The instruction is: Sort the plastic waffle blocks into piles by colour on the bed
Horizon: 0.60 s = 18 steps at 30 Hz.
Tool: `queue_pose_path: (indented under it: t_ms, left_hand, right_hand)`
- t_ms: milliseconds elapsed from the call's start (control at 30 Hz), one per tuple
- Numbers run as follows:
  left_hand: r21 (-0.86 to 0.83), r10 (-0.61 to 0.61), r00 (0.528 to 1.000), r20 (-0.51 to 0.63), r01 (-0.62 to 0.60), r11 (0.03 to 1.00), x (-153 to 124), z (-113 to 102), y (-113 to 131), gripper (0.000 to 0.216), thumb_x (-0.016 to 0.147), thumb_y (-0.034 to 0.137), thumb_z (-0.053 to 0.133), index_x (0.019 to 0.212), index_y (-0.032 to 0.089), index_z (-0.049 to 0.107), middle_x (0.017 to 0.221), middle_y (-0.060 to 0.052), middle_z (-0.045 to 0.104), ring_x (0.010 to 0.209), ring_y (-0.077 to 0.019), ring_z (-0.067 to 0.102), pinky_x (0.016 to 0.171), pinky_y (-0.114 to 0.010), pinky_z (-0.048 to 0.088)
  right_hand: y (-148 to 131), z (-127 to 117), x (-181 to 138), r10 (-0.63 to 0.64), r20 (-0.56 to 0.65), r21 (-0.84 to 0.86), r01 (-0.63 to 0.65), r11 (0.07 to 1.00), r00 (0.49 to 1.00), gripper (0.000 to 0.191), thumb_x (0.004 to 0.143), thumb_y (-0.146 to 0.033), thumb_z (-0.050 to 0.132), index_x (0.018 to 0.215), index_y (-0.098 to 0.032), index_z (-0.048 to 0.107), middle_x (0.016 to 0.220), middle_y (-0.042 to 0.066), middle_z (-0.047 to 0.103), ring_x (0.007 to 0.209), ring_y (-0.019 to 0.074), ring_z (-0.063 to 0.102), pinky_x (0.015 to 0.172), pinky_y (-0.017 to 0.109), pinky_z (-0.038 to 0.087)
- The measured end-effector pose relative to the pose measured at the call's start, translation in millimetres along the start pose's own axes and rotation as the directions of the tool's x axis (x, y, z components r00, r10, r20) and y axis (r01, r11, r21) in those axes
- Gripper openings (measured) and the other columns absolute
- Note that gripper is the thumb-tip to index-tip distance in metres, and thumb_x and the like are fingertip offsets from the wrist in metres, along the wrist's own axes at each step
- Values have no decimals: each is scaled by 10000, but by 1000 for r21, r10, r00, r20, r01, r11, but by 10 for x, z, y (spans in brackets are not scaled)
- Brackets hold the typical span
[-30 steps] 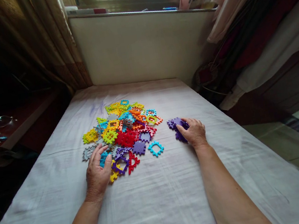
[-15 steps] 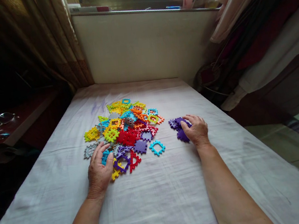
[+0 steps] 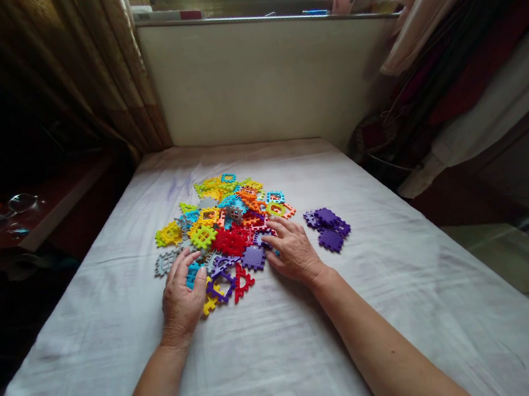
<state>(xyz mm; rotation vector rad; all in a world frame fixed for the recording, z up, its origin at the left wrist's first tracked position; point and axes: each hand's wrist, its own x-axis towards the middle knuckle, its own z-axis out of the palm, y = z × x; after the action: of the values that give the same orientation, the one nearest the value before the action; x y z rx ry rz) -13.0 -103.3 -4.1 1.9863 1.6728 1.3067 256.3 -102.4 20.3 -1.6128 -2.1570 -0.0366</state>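
A heap of colourful interlocking plastic tiles lies on the sheet, with a red tile [image 3: 229, 242] near its middle. My left hand [image 3: 183, 298] rests at the heap's near left edge, fingers spread around a blue tile [image 3: 194, 274]. At the right edge, my right hand [image 3: 294, 252] reaches over the tiles with thumb and fingers apart, its fingertips beside a purple tile [image 3: 253, 258]. It partly covers what lies under it. Apart from the heap, to the right, sits a small group of dark purple tiles [image 3: 331, 239].
The tiles lie on a bed-like surface with a pale sheet [image 3: 254, 375]. A dark side table [image 3: 52, 216] with eyeglasses [image 3: 22, 203] stands on the left. Curtains [image 3: 115, 67] and a window ledge [image 3: 259, 17] are behind; hanging clothes [image 3: 496, 98] line the right.
My right hand has left the purple tile group and moved left to the heap, now covering the light-blue frame tile there. My left hand has stayed at the same tiles.
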Motion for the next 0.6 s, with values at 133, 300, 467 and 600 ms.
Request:
queue_pose_path:
  t_ms: [133, 300, 467, 600]
  left_hand:
    - [8, 6, 1000, 2, -6, 1000, -1, 3, -7, 338, 891, 398, 524, 1134, 222, 678, 1338, -94, 649, 1260, -242, 600, 1117, -412, 456]
    - [11, 10, 1000, 2, -10, 1000, -1, 3, 2, 351, 893, 411, 523, 1137, 215, 679, 1334, -101, 653, 1254, -246, 604, 1108, -415, 464]
    - [4, 4, 1000, 0, -4, 1000, 7, -2, 14, 333, 890, 410, 530, 1134, 234, 675, 1331, -88, 651, 1245, -240, 607, 1109, -411, 462]
    - [-2, 10, 1000, 6, -10, 1000, 15, -3, 6, 345, 893, 417, 524, 1135, 224, 675, 1336, -102, 646, 1251, -245, 603, 1122, -419, 449]
  right_hand:
    - [26, -26, -23, 31, 45, 13, -32, 999, 998, 197, 831, -246, 645, 993, -243, 757, 1445, 100, 575, 1423, 308, 394, 1116, 507, 339]
    - [20, 6, -8, 38, 64, 73, -43, 996, 997, 86, 810, -235, 680, 875, -223, 736, 1397, 89, 616, 1439, 320, 386, 1112, 513, 348]
    - [40, -40, 31, -10, 35, 128, 5, 992, 999, 79, 862, -211, 625, 874, -221, 702, 1316, 81, 674, 1362, 294, 487, 1094, 481, 376]
    - [156, -164, 72, 83, -11, 184, -80, 980, 996, 180, 946, -225, 506, 950, -223, 686, 1115, 84, 739, 1074, 219, 657, 951, 344, 468]
